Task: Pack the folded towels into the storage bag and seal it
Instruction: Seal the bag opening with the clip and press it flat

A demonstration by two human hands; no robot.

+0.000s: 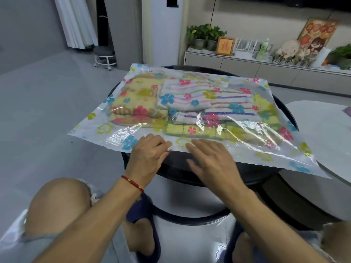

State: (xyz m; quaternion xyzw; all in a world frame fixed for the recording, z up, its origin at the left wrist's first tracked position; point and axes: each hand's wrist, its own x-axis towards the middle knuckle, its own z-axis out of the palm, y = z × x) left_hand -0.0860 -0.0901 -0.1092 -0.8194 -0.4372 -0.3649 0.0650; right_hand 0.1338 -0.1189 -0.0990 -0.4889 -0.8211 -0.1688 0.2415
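Observation:
A clear storage bag (296, 158) printed with coloured flowers lies flat on a round dark table (284, 109). Inside it I see several folded towels: a yellow patterned one (131, 99) on the left, white striped ones (190, 95) in the middle, a yellow-green one (191, 130) near the front. My left hand (147, 156) pinches the bag's near edge between fingers and thumb. Just to the right, my right hand (210, 158) lies flat with fingers spread, resting on the same near edge.
A white round table (322, 118) stands close on the right, touching the bag's corner. Behind is a low cabinet (247, 67) with plants, a frame and bottles. My bare knees and blue slippers sit below the table. Another clear plastic sheet (11, 238) lies at the lower left.

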